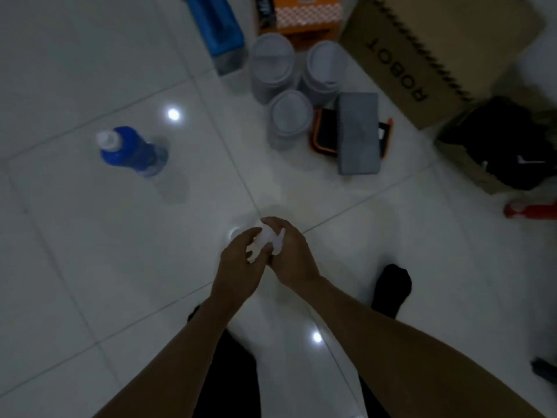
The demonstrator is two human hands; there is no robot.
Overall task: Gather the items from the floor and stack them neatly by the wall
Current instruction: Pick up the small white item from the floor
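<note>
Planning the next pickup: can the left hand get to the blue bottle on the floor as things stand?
Probably not yet. The left hand and right hand share a grip on a small white object. The floor toward the blue bottle looks bare.

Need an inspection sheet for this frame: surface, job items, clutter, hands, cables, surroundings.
Surface: glossy white tile floor, with light reflections.
Job's things: blue bottle upright, standing alone at left; three grey lidded canisters clustered; grey box lying on an orange-edged black item.
Clutter: cardboard box printed ROBOT, black bag, orange carton, blue container, red object.
Grippers: left hand and right hand together hold a small white object; identity unclear.
Cables: nothing seen.
Surroundings: dim; wall not identifiable.
</note>
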